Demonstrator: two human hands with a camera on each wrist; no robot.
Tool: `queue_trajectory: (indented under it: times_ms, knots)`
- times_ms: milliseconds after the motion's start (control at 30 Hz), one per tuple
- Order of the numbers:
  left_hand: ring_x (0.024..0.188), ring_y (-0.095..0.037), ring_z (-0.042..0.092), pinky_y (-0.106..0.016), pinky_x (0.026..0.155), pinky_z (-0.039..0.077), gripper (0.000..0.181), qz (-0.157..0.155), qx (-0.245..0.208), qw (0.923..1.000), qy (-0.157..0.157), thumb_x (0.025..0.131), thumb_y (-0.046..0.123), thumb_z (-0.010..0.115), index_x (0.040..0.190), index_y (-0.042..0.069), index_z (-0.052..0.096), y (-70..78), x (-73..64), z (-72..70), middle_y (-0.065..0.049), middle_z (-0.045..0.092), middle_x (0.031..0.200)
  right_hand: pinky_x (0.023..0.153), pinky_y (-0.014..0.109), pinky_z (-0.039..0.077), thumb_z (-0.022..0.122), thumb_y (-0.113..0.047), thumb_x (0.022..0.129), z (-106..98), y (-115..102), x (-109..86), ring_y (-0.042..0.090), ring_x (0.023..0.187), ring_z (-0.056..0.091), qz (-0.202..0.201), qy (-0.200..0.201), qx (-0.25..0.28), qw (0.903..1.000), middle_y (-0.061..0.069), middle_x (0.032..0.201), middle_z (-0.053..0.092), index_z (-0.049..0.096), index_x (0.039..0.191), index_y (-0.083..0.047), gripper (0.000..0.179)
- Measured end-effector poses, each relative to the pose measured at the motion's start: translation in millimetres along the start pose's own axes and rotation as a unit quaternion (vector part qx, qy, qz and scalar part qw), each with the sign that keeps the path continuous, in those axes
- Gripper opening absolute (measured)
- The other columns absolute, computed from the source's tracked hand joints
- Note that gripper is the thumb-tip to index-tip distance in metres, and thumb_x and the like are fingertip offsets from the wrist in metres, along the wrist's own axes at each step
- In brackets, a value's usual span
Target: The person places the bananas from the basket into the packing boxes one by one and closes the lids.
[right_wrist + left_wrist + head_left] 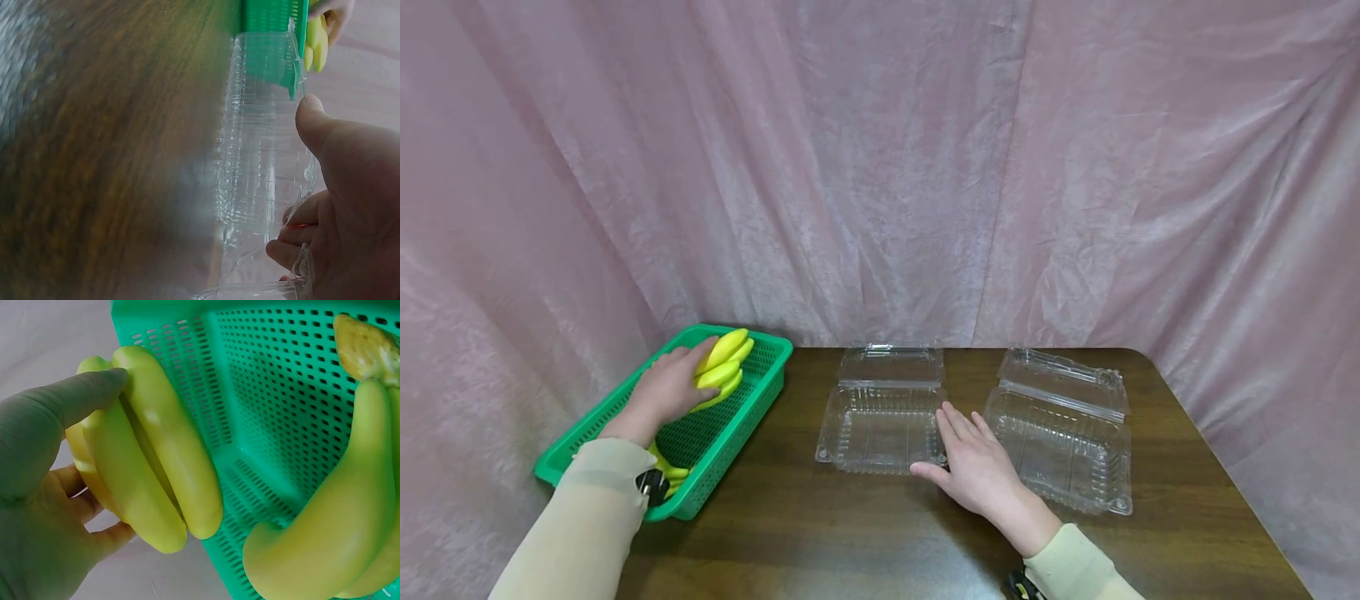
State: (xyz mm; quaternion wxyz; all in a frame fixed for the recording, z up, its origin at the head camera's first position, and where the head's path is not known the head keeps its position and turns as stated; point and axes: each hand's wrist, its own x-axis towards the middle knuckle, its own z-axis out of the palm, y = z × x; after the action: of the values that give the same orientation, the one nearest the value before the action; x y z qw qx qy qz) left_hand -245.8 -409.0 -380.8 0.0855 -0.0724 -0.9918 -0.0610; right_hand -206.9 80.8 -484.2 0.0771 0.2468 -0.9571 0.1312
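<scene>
My left hand (666,385) grips a bunch of yellow bananas (721,367) over the far part of a green plastic basket (730,454). In the left wrist view, the thumb lies across the top of the held bunch (153,444), with the other fingers beneath it. A second banana bunch (331,531) lies in the basket's near end. My right hand (973,462), its fingers extended and thumb spread, hovers between two clear clamshell boxes. Its fingertips overlap the right side of the left box (880,437) in the head view. Both boxes have their lids folded back.
The right clamshell box (1060,458) sits slightly angled, beyond my right hand. Everything stands on a brown wooden table (820,533), whose rounded far corner is at the right. A pink curtain (910,167) hangs right behind the table and along its sides.
</scene>
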Motion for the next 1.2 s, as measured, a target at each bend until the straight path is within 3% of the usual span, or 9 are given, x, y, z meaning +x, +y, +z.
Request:
queue_trajectory:
  times_ms: [267,733,933,1200]
  knots:
    - [0.105,-0.044,0.053,-0.061,0.078,0.042,0.089,0.011,0.008,0.9997,0.019,0.085,0.032,0.081,0.158,0.014,0.033,14.3,-1.9,-7.5,-0.026,0.056,0.126,0.121,0.049,0.013,0.050,-0.074,0.091,-0.2,0.2,0.5,0.027,0.148,0.031,0.000,-0.001,0.007,1.0000,0.016,0.162,0.030,0.035,0.155,0.000,0.100]
    - [0.105,-0.041,0.052,-0.061,0.077,0.042,0.087,0.029,0.024,0.9969,0.069,0.083,0.027,0.081,0.157,0.017,0.036,56.2,-2.3,-23.4,-0.023,0.057,0.123,0.121,0.050,0.014,0.051,-0.074,0.091,0.7,0.5,1.2,0.028,0.148,0.032,0.003,-0.002,0.010,0.9999,0.016,0.162,0.030,0.036,0.155,0.001,0.100]
    - [0.104,-0.042,0.054,-0.061,0.079,0.042,0.087,0.040,0.032,0.9948,0.087,0.081,0.026,0.082,0.156,0.017,0.038,70.8,0.9,-24.9,-0.023,0.059,0.120,0.121,0.049,0.015,0.043,-0.079,0.090,1.2,0.8,1.6,0.027,0.148,0.032,0.002,-0.005,-0.005,1.0000,0.015,0.162,0.029,0.035,0.156,0.000,0.103]
    - [0.098,-0.043,0.057,-0.064,0.081,0.041,0.086,0.074,0.039,0.9891,0.121,0.079,0.023,0.085,0.154,0.015,0.042,89.2,2.6,-23.3,-0.022,0.061,0.113,0.122,0.049,0.012,0.052,-0.073,0.090,1.5,0.1,1.1,0.027,0.148,0.031,0.006,-0.006,0.008,0.9999,0.015,0.162,0.029,0.034,0.156,0.000,0.100]
